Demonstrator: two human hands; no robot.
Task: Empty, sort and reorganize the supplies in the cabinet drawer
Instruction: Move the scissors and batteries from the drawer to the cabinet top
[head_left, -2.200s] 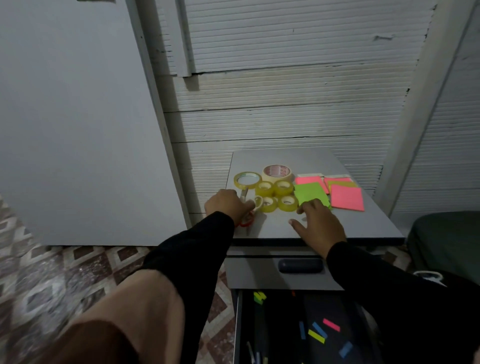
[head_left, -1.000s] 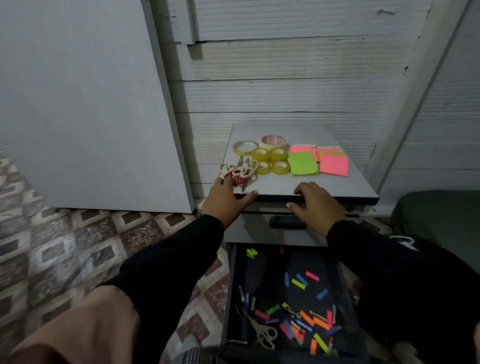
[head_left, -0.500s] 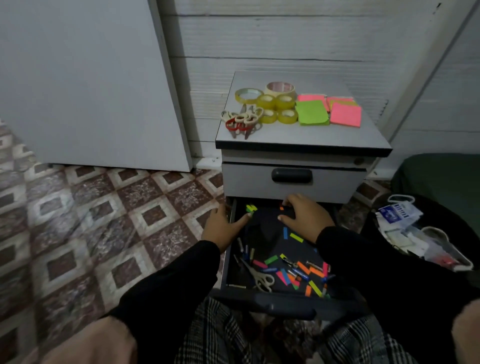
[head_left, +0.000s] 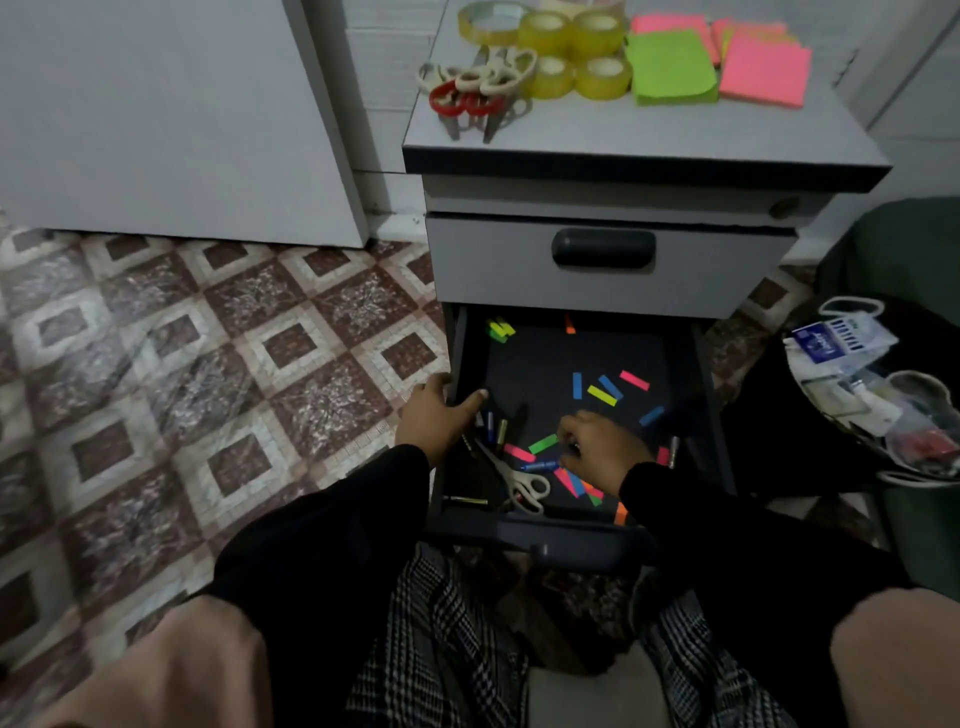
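So I've got the lower dark drawer (head_left: 576, 535) of the small grey cabinet (head_left: 644, 130) pulled open under my head camera. My left hand (head_left: 436, 418) is wrapped over the drawer's left wall, thumb inside and fingers outside, gripping the edge. My right hand (head_left: 602, 447) is down near the front right of the drawer floor, fingers curled in on something small by the green paper strip (head_left: 543, 444); I can't tell exactly what it's pinching, the hand covers it. Scattered over the drawer floor are neon paper strips (head_left: 602, 395) in pink, yellow, blue and orange, mostly mid and front, plus a small yellow-green bunch (head_left: 500, 329) in the back left corner. A pair of cream-handled scissors (head_left: 519, 480) lies by the front edge, between my hands, with a few slim pens (head_left: 496, 428) along the left side. Up on the cabinet top, at the back left, sit a pile of scissors with red and cream handles (head_left: 475, 85), yellowish tape rolls (head_left: 574, 57) just beside them, then green sticky notes (head_left: 672, 67) and pink sticky notes (head_left: 763, 75) toward the back right. The upper grey drawer with the dark handle (head_left: 602, 249) is closed.
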